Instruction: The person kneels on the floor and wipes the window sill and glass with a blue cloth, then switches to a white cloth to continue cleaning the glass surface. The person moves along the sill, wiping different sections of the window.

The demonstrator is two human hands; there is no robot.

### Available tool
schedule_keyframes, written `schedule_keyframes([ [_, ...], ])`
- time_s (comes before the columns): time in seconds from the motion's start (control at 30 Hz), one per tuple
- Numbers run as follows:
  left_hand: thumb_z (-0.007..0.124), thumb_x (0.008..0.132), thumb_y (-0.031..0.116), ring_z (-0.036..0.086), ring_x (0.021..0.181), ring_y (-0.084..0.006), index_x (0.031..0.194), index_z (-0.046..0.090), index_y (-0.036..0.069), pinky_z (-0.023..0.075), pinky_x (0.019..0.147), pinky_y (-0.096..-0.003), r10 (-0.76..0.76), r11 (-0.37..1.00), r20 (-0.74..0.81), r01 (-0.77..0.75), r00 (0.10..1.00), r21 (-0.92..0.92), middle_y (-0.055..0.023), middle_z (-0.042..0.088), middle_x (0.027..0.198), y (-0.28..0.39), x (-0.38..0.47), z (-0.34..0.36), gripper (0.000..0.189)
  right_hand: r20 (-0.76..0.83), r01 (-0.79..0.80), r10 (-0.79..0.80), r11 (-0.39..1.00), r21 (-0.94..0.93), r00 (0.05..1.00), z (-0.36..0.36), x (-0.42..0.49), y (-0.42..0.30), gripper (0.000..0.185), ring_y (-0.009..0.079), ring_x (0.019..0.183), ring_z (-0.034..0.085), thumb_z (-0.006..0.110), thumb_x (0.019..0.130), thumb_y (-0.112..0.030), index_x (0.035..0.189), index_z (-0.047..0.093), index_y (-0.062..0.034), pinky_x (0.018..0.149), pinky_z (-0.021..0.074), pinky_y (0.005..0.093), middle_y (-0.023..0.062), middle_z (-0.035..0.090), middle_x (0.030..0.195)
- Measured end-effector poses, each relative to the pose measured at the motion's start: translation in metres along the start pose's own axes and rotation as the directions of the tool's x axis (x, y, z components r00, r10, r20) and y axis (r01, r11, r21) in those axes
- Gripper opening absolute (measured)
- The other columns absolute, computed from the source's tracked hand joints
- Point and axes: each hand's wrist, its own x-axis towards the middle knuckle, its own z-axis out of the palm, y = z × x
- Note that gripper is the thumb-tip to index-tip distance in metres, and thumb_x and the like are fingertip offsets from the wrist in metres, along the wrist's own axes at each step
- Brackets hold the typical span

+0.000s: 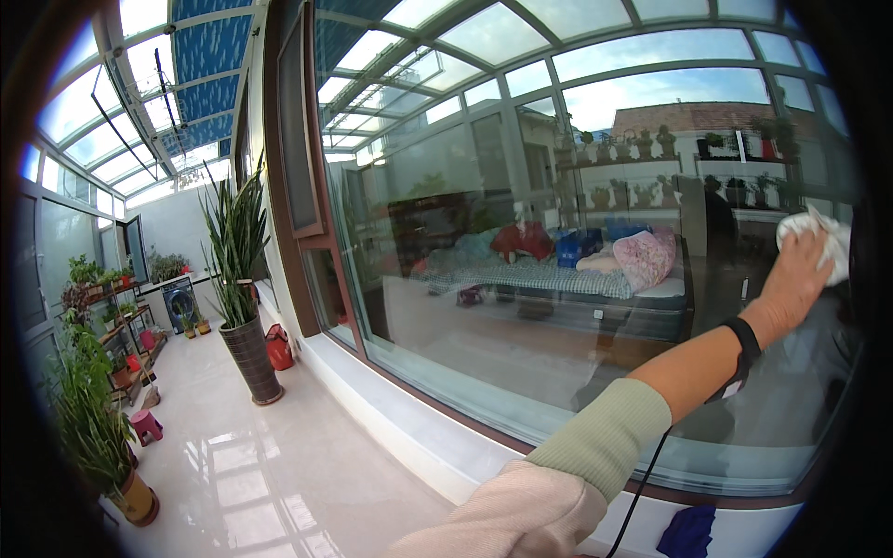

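Note:
My right hand (797, 279), at the far right, presses a crumpled white cloth (837, 245) against a large window pane (488, 349). Its fingers are bent over the cloth. A black band (745, 340) is round the wrist, and the arm wears a green ribbed cuff under a pale pink sleeve. My left hand is out of view. Through the glass a bed with a checked cover (530, 277), a pink patterned bundle (645, 259) and a red bundle (522, 240) show, mixed with reflections of potted plants and the glazed roof.
A white ledge (411, 408) runs under the window, with a dark blue cloth (687, 531) below at right. A black cable (640, 492) hangs below my arm. Left are a tall potted plant (241, 349), a red bag (279, 347), a pink stool (146, 425) and a front-loading washing machine (180, 305).

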Motion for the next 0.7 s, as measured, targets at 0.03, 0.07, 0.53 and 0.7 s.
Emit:
schedule_keyframes([
  [0.03, 0.063, 0.073, 0.013, 0.051, 0.113, -0.0405, 0.105, 0.066, 0.000, 0.0350, 0.101, -0.0551, 0.002, 1.000, -0.096, -0.001, 0.995, 0.013, -0.0294, 0.053, 0.127, 0.007, -0.004, 0.003, 0.035, -0.026, -0.004, 0.005, 0.998, 0.061, 1.000, 0.001, -0.004, 0.002, 0.036, 0.0405, 0.103, 0.062, 0.057, 0.087, -0.029, 0.111, 0.065, -0.0048, 0.089, 0.0497, 0.0492, 0.0216, 0.066, 0.110],
  [0.07, 0.062, 0.073, 0.012, 0.052, 0.109, -0.0394, 0.103, 0.066, 0.000, 0.0365, 0.098, -0.0540, 0.023, 1.000, -0.105, -0.022, 0.994, 0.012, -0.0285, 0.054, 0.124, 0.005, -0.008, 0.000, 0.033, -0.065, 0.001, 0.009, 0.989, 0.149, 0.998, 0.004, -0.005, 0.003, 0.036, 0.0405, 0.104, 0.062, 0.057, 0.087, -0.029, 0.112, 0.065, -0.0047, 0.089, 0.0496, 0.0492, 0.0216, 0.066, 0.111],
  [0.53, 0.063, 0.074, 0.000, 0.054, 0.107, -0.0378, 0.123, 0.060, 0.011, 0.0434, 0.088, -0.0471, -0.175, 0.818, -0.175, 0.242, 0.969, 0.522, -0.0208, 0.054, 0.128, -0.208, -0.033, -0.241, 0.050, 0.050, -0.110, 0.107, 0.992, 0.060, 0.993, -0.004, -0.016, -0.011, 0.038, 0.0380, 0.100, 0.064, 0.062, 0.086, -0.032, 0.114, 0.067, -0.0062, 0.087, 0.0508, 0.0465, 0.0197, 0.068, 0.110],
  [0.7, 0.062, 0.078, -0.002, 0.053, 0.112, -0.0398, 0.131, 0.056, 0.013, 0.0451, 0.093, -0.0471, -0.448, 0.537, -0.383, 0.586, 0.808, 0.607, -0.0150, 0.054, 0.130, -0.246, -0.129, -0.350, 0.055, 0.161, -0.085, 0.093, 0.995, -0.057, 0.982, 0.008, -0.001, -0.004, 0.038, 0.0382, 0.099, 0.065, 0.065, 0.084, -0.033, 0.110, 0.068, -0.0053, 0.087, 0.0501, 0.0463, 0.0206, 0.069, 0.107],
])
